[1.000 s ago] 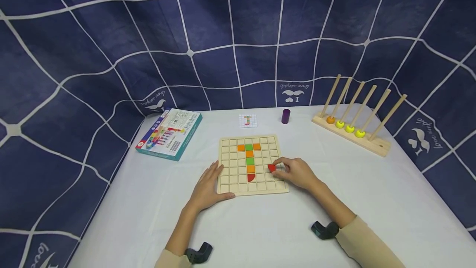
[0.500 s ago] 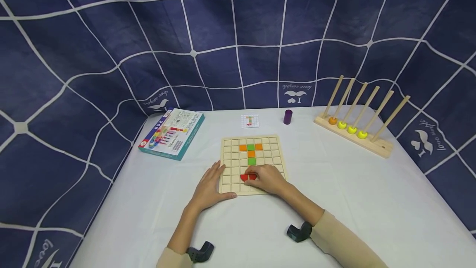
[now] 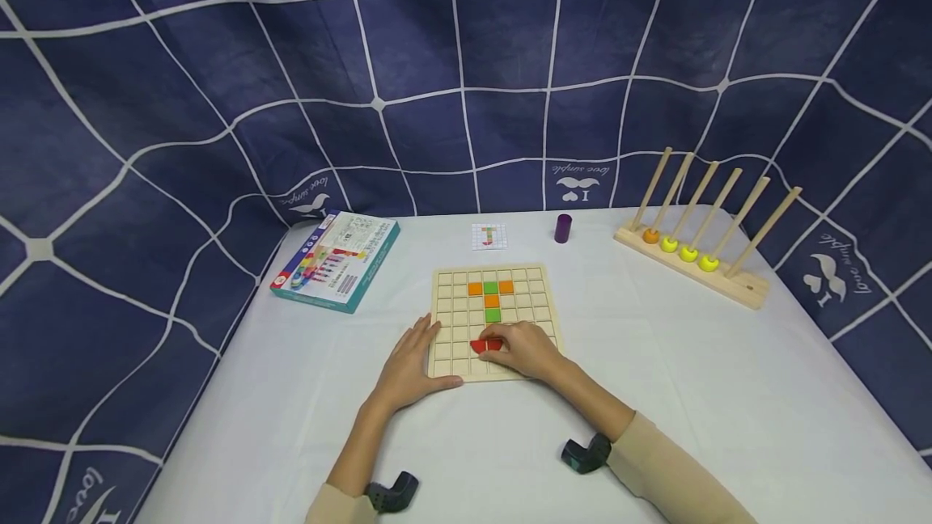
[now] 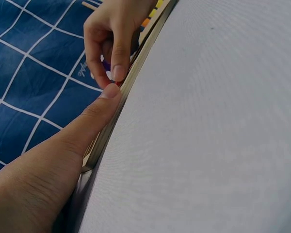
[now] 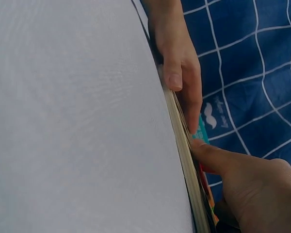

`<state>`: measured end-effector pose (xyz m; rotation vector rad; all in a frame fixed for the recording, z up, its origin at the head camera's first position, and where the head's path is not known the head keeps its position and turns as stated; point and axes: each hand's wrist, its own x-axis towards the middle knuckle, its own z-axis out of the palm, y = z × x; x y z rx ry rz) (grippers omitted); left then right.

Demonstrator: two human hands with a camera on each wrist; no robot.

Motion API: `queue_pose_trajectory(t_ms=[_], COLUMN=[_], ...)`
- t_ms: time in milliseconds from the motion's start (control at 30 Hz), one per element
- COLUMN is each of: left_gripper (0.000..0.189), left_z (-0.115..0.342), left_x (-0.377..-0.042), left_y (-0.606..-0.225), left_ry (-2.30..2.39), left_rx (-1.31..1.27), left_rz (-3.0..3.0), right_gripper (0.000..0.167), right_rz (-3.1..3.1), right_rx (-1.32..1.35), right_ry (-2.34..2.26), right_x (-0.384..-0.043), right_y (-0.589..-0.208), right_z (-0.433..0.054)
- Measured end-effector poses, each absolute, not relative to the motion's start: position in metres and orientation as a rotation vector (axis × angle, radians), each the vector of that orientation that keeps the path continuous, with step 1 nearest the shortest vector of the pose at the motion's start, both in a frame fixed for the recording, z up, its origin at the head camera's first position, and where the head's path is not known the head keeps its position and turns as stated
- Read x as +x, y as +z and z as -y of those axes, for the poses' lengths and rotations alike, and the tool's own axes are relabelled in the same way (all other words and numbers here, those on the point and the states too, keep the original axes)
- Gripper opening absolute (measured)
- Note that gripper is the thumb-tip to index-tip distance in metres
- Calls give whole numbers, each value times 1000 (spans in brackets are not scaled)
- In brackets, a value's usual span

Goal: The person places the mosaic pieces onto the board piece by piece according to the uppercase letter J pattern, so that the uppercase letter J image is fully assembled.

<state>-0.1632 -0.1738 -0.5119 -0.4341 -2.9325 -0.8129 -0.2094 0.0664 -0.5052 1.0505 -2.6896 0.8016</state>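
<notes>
A square wooden grid board [image 3: 444,362] lies on the table, with orange and green square tiles [image 3: 491,288] making a T shape on it. My left hand [image 3: 405,366] rests at the board's left and front edges, fingers spread. Over the lower middle of the grid, my right hand [image 3: 527,348] pinches a red quarter-round tile [image 3: 476,346] between thumb and index finger. Directly to its right sits another red tile [image 3: 495,344], partly covered by the fingers. The lower part of the tile column is hidden under that hand.
Behind the board lies a small pattern card [image 3: 489,237], with a purple cylinder [image 3: 563,228] to its right. A flat game box [image 3: 336,261] lies at back left. At back right stands a wooden peg rack [image 3: 692,264] with beads. A blue curtain [image 3: 502,128] hangs behind.
My right hand has moved left across the board, carrying the red tile to a spot left of the other red tile. In the last half second it stays there. The left hand has stayed in place.
</notes>
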Motion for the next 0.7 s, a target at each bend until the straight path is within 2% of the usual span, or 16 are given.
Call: queue_pose_trajectory(t_ms=[400,700], left_gripper=[109,110], left_z=[174,173], left_x=[-164,-162], left_y=[-515,-514], left_ry=[-817,-816], left_rx=[-444,-440], left_rz=[2923,2937], right_gripper=[35,34], right_rz=[2700,2674], right_rx=[1034,877], right_ry=[789,937], right_x=[-208,-209], right_y=[-504,-484], right_z=[-73,-121])
